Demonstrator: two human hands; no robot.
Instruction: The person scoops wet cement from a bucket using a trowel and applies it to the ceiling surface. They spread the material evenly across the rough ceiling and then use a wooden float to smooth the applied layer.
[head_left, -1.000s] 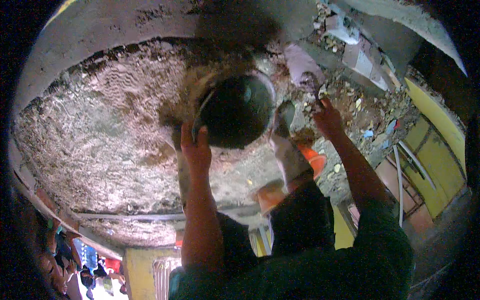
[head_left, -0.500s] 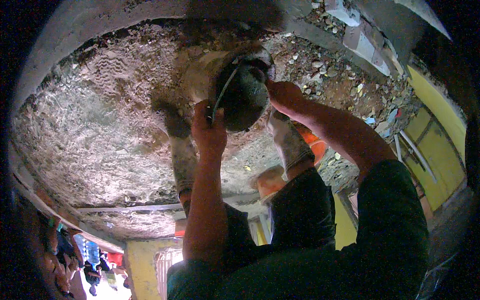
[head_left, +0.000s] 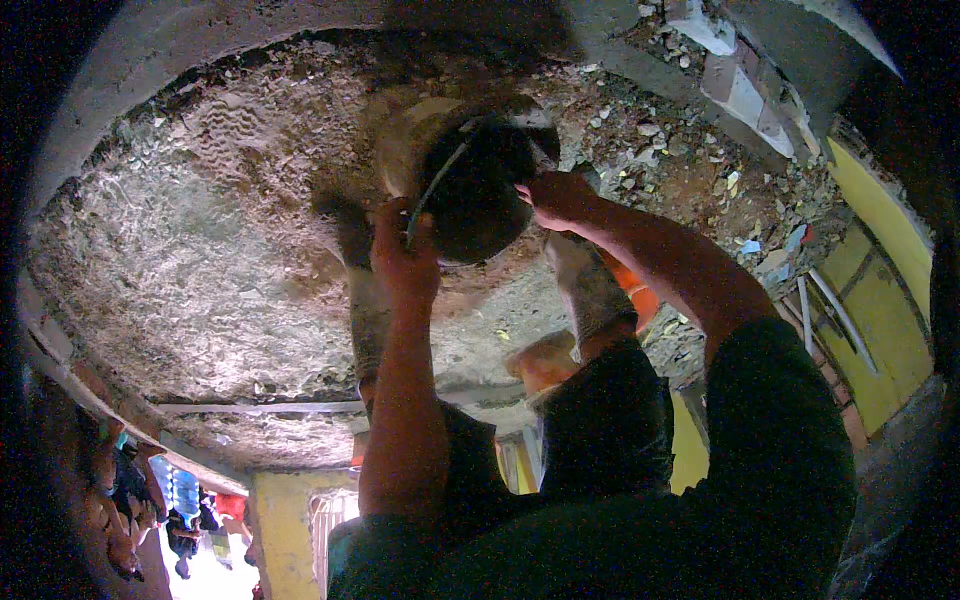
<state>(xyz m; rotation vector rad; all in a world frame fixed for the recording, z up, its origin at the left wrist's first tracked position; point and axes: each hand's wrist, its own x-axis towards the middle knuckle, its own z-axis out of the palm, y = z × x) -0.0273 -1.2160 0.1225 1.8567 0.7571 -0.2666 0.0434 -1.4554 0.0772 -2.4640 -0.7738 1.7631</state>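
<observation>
A dark bucket (head_left: 475, 200) is tilted, so that its round, shadowed mouth faces me. Its thin curved handle (head_left: 440, 185) runs up the left side. My left hand (head_left: 405, 255) is closed round the lower end of that handle, at the bucket's left edge. At the right rim is my right hand (head_left: 560, 200), its fingers curled and pressed together over the edge of the mouth. Whatever lies in those fingers cannot be made out. Inside the bucket it is too dark to see any contents. A tan rounded shape (head_left: 400, 150) shows just left of the bucket.
My legs in mud-stained boots (head_left: 590, 285) stand on rough earth (head_left: 210, 250). An orange thing (head_left: 635, 290) lies beside the right boot. Rubble (head_left: 650, 150) and pale blocks (head_left: 745, 100) are at the far right. Pipes (head_left: 840, 320) lean by a yellow wall (head_left: 875, 340). People (head_left: 130, 490) are at the lower left.
My right hand has shifted inward and slightly down over the bucket's mouth. The bucket has moved slightly left with my left hand, and its inside looks darker.
</observation>
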